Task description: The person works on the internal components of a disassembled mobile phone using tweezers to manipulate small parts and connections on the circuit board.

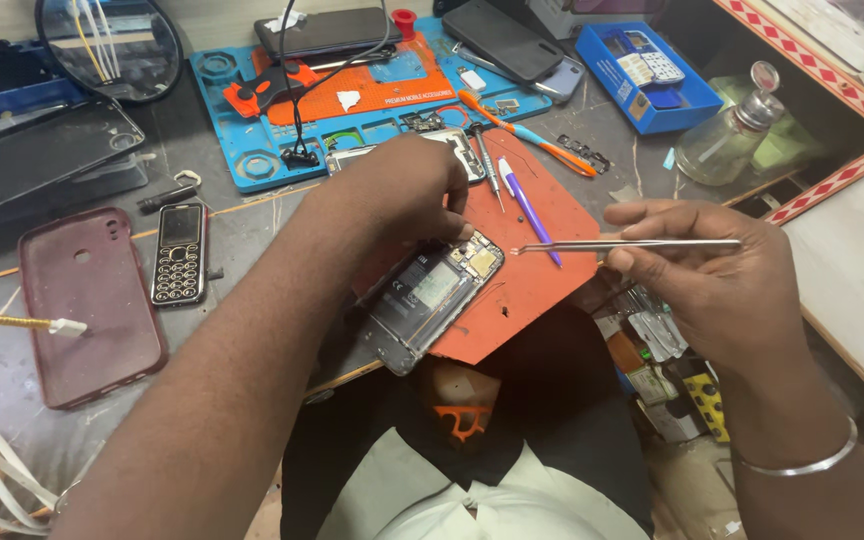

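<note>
My opened phone (430,300) lies tilted on the red mat (542,270), which juts over the worktop (252,230) edge; a nudge could tip both off. My left hand (407,190) presses fingertips onto its top end, hiding the board beneath. My right hand (717,265) pinches steel tweezers (627,244); I judge a slip could scratch the circuitry. Whether the tips grip anything is too small to tell.

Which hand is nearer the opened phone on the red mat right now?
Left. The left hand rests fingers on the opened phone; the right hand holds tweezers off to its right.
</note>
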